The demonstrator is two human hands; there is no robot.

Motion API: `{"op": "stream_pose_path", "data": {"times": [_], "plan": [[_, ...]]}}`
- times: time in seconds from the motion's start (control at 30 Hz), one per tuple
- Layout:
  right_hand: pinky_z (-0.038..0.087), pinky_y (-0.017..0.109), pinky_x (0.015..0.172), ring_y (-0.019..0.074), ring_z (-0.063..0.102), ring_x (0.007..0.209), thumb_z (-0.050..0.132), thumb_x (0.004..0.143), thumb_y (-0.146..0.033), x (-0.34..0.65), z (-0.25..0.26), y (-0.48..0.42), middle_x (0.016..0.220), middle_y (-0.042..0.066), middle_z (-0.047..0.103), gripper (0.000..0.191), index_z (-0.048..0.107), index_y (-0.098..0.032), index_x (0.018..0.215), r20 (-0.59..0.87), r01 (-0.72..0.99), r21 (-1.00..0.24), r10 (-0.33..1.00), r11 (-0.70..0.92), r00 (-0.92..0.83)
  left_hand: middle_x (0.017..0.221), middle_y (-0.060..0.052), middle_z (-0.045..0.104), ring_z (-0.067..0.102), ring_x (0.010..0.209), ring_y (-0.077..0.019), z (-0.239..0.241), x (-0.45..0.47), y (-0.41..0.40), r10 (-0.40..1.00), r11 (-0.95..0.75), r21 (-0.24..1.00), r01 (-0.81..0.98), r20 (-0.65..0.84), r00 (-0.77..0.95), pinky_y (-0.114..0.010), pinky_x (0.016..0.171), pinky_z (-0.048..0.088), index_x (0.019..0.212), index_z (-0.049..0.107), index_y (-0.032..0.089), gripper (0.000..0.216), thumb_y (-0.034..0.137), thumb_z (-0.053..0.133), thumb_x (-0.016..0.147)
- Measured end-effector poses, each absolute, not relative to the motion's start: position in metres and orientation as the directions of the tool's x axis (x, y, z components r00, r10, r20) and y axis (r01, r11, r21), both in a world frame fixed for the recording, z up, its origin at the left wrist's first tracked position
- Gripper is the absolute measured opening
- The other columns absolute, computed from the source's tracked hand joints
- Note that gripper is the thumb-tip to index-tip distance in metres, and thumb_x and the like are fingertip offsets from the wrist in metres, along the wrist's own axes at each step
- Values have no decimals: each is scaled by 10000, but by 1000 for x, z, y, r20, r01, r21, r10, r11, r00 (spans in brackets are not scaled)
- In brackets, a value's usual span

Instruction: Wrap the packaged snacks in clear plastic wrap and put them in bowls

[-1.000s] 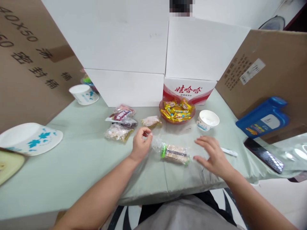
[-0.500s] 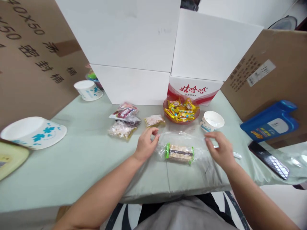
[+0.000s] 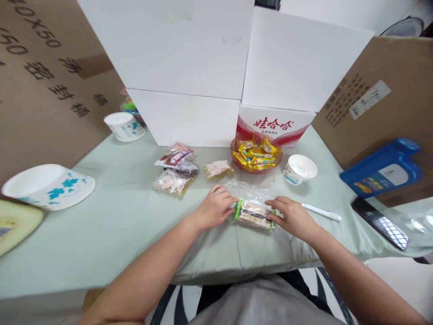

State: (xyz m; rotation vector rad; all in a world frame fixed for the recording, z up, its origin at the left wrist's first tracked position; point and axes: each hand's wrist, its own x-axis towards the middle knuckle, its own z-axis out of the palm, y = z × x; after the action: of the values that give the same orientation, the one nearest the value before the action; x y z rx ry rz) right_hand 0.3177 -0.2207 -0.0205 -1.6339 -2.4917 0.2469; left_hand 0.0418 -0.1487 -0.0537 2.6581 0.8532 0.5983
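A biscuit packet (image 3: 253, 215) in clear film with green ends lies on a clear plastic bag (image 3: 248, 192) near the table's front edge. At its left green end, my left hand (image 3: 216, 206) is closed, the thumb and fingertips pinching the wrapper's edge. My right hand (image 3: 292, 215) grips the opposite end, with thumb and fingers on the packet. Part of that end is hidden under the fingers. Just right of my right hand lies a white-handled knife or similar tool (image 3: 323, 211); its other end is covered by the hand.
Behind the hands stand a red bowl (image 3: 233, 158) of yellow-wrapped snacks and a paper cup (image 3: 297, 174). Several small food bags (image 3: 174, 180) lie left. A phone (image 3: 380, 223) and a blue bottle (image 3: 382, 169) are at right. Boxes (image 3: 189, 119) wall the back and sides.
Both hands have come down and inward from the plastic bag's sides onto the two ends of the biscuit packet. The white handle at right now shows more fully.
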Motion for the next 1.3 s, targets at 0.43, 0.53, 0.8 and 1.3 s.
{"op": "stream_pose_path", "data": {"times": [0.43,0.53,0.8,1.3], "plan": [[496,283,722,159,629,799,439,969,-257,295,23,-249,892,48,672,222,650,-207,1013,23,700,-532,834,477,-551,799,-39,677,648,734,-173,-38,36,-152,700,-342,892,296,32,713,-286,678,516,876,669,167,285,445,620,838],[500,394,860,244,597,1008,588,889,-299,281,-9,-231,1093,107,645,299,604,-201,1171,62,809,-358,876,467,-478,1185,-101,636,582,1121,-265,-48,41,-150,668,-573,725,381,144,730,-411,958,468,1169,612,202,532,407,767,703],[464,441,977,269,566,1137,673,783,-265,310,-40,-212,1270,128,594,613,486,-202,1363,-16,866,-343,919,364,-393,1537,-141,331,266,1420,-369,-67,41,-153,608,-675,490,552,-55,792,-527,1139,231,1500,273,250,1147,551,832,545],[415,519,1015,323,530,1187,674,773,-410,336,33,-81,1259,143,604,523,580,-171,1229,495,845,-439,867,306,-57,1518,-143,365,285,1399,-408,-66,35,-149,580,-695,509,508,-19,814,-555,1120,239,1379,492,265,982,649,798,529]]}}
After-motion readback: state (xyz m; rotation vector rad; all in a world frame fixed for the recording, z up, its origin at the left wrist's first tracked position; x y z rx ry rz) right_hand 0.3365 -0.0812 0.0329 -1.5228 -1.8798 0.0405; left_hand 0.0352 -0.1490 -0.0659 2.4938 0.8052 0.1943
